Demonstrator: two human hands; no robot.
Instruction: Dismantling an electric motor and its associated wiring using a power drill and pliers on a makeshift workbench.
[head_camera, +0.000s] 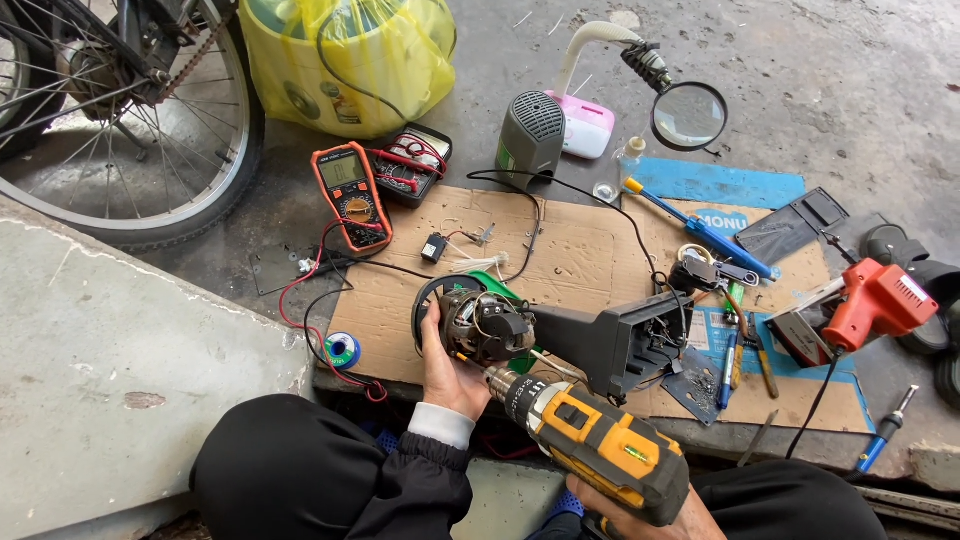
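At centre frame, the left hand (447, 368) closes around a bare electric motor (483, 325) lying on the cardboard sheet (590, 250). Toward the lower right, the right hand (640, 512) grips a yellow cordless drill (590, 440), its tip at the motor. If the bit slips, it could nick the loose wiring or his fingers.

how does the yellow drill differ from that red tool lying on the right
The yellow drill is gripped in the right hand, its tip at the motor steadied by the left hand; the red tool lies untouched on the cardboard. The drill is yellow and black with no cord showing; the red tool seems to trail a black cord. Both have pistol-style bodies.
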